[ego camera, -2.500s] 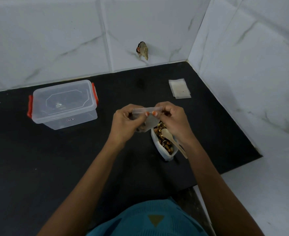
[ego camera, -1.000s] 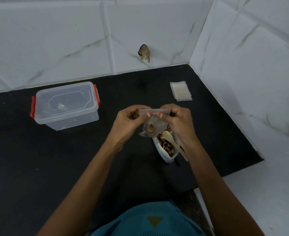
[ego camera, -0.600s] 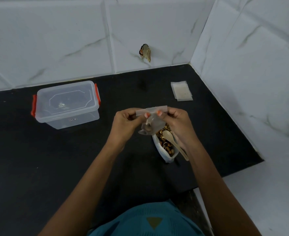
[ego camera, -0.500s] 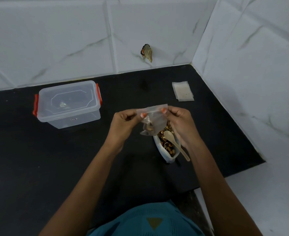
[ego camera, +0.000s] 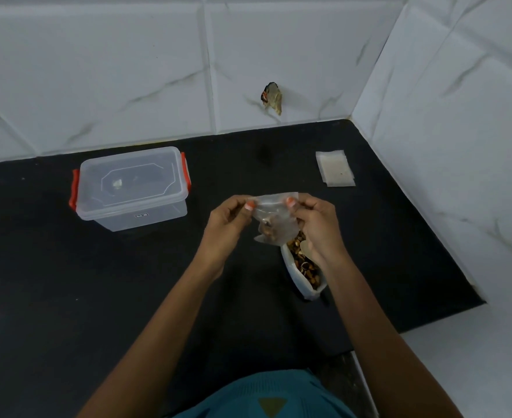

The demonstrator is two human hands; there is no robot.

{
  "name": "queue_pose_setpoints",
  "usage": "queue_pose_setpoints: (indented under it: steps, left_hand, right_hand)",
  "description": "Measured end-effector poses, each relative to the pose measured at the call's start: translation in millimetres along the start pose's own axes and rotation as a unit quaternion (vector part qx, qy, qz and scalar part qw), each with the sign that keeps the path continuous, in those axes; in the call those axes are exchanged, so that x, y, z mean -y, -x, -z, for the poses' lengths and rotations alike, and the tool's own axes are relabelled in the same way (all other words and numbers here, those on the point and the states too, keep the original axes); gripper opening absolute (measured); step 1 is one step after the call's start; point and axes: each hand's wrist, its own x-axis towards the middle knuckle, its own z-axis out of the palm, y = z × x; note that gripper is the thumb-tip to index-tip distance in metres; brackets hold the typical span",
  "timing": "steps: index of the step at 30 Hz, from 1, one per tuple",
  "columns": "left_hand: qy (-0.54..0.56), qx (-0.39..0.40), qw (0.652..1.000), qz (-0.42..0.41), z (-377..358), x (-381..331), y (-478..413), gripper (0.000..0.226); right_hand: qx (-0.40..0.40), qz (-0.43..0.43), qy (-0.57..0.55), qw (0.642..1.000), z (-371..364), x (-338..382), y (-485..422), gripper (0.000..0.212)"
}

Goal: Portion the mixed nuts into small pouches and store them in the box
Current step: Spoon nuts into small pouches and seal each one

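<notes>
I see left hand point(ego camera: 227, 220) and right hand point(ego camera: 316, 220) pinching pouch point(ego camera: 274, 220) top | nuts in | sealing pending | box point(ego camera: 132, 188) lidded, storing left

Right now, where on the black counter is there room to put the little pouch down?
The widest bare counter lies in front of the lidded box, left of the left hand. Another bare strip runs between the box and the stack of empty pouches. It is crowded beneath the right hand, where the open nut bag stands under the pouch.
</notes>
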Motion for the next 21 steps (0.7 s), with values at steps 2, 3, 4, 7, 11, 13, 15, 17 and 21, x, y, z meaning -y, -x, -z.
queue_pose_setpoints:
  steps: [2, 3, 4, 7, 11, 13, 15, 17, 21]
  left_hand:
    - [0.014, 0.029, 0.999, 0.024, 0.9, 3.4, -3.8, 0.023]
    - [0.018, 0.040, 0.999, 0.032, 0.8, 6.1, -6.0, 0.031]
    - [0.024, 0.048, 0.998, 0.040, 0.4, 8.6, -7.9, 0.041]
    - [-0.006, 0.040, 0.998, 0.052, 4.0, 16.6, -20.0, 0.057]
    - [-0.048, 0.010, 0.997, 0.064, 13.7, 23.0, -44.4, 0.064]
    - [-0.045, -0.004, 0.996, 0.072, 18.2, 26.5, -58.5, 0.061]
    - [-0.033, -0.033, 0.996, 0.081, 21.3, 32.3, -72.3, 0.060]
    - [-0.027, -0.072, 0.993, 0.091, 24.4, 41.5, -88.2, 0.061]
    - [-0.031, -0.117, 0.986, 0.113, 31.4, 58.1, -122.3, 0.058]
  right_hand:
    - [-0.015, -0.018, -0.008, 1.000, -3.8, -3.7, -6.8, 0.014]
    - [-0.018, -0.028, -0.008, 0.999, -5.8, -5.9, -10.6, 0.013]
    - [-0.018, -0.038, -0.007, 0.999, -7.4, -7.9, -13.6, 0.014]
    - [-0.017, -0.061, 0.010, 0.998, -13.6, -12.9, -28.4, 0.017]
    - [-0.048, 0.006, 0.134, 0.990, -23.3, -21.1, -56.8, 0.017]
    - [-0.055, 0.034, 0.178, 0.982, -29.8, -25.2, -76.6, 0.014]
    - [-0.043, 0.042, 0.201, 0.978, -36.2, -29.6, -98.6, 0.012]
    - [-0.029, 0.031, 0.223, 0.974, -43.1, -36.3, -123.5, 0.015]
    - [-0.035, -0.008, 0.264, 0.964, -55.8, -53.4, -172.3, 0.024]
